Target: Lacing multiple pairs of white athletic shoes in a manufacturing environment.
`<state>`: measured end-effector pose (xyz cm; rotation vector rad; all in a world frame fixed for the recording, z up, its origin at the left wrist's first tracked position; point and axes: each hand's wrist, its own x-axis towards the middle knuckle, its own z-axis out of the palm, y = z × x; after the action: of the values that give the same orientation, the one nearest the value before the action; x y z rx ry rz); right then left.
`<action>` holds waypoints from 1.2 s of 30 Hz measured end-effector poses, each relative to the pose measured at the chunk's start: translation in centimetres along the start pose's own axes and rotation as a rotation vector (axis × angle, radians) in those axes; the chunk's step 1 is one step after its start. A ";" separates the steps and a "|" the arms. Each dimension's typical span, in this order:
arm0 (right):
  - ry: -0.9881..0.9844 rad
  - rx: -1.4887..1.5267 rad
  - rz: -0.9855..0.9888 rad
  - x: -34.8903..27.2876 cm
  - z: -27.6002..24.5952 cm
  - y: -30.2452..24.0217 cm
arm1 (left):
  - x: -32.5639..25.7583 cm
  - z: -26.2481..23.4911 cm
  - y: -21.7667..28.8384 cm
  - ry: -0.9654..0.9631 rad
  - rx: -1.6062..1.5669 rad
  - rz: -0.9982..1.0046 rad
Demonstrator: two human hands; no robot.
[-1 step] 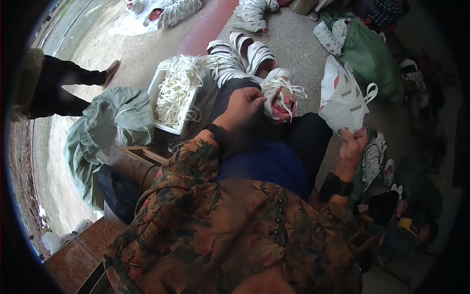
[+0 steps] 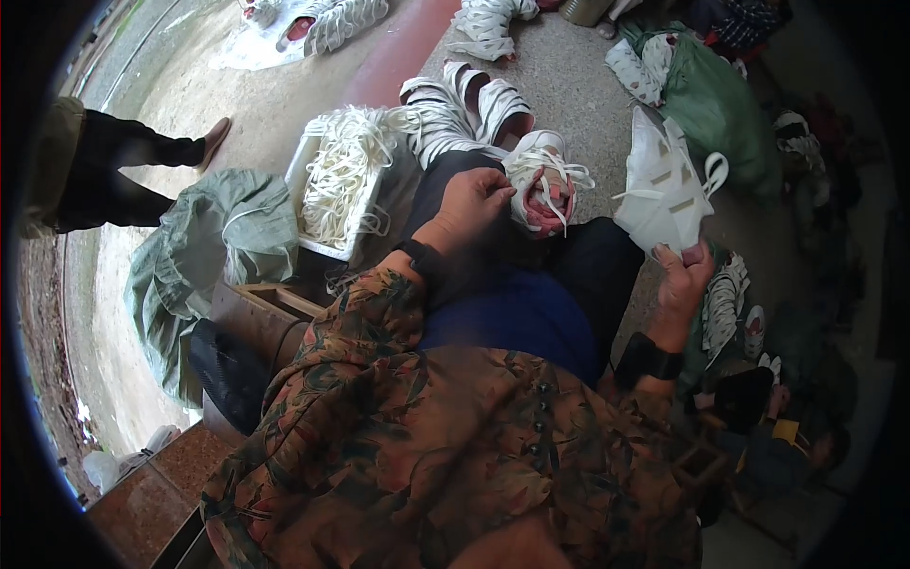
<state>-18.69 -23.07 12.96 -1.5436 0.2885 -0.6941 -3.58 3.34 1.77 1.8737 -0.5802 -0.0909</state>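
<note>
Landmark: the white lace-up shoe with a reddish-pink interior (image 2: 538, 194), set at the knees of the dark trousers, loose white laces spread over its top. Well to the right of this shoe, the right hand (image 2: 681, 275) has thumb and fingers closed on the lower edge of a flat white panel with crossing bands and cut-outs (image 2: 656, 180), whose material cannot be told. The change lies here: compared with the preceding view, the panel has turned a little in the grip. The pink patch on its left side no longer shows, and a thin white strip now juts from that side, toward the shoe. The loop of white lace (image 2: 717, 174) stands out from its right edge as before. This suggests a small adjustment of the panel; the shoe itself appears unaltered.

Just beside the shoe, on its left, the left hand (image 2: 471, 201) keeps the same pose, thumb and forefinger drawn together; whether a lace end is pinched between them cannot be told. The two hands are well apart, on opposite sides of the shoe. Farther left of the shoe is a white rectangular tray (image 2: 325, 248) heaped with white laces (image 2: 343, 175); beyond the shoe, to its upper left, lies a row of white banded shoe pieces (image 2: 441, 123).
</note>
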 end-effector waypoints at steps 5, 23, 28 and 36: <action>-0.446 -0.567 0.007 -1.3 3.9 0.5 | 0.2 0.7 0.3 0.048 0.089 0.246; -0.973 -1.071 0.119 -0.1 9.8 7.8 | 2.2 7.9 -6.1 0.012 -0.482 -0.628; -0.967 -0.937 0.121 -0.7 8.8 8.3 | 1.9 6.5 -4.4 -0.152 -0.408 -0.485; -0.585 -0.610 -0.067 -3.0 6.3 6.3 | 2.9 5.6 5.4 -0.242 -0.462 -0.396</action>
<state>-15.95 -16.92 6.40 -2.2668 -0.0031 -0.1733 -4.76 -4.13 5.10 1.5072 -0.3056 -0.6646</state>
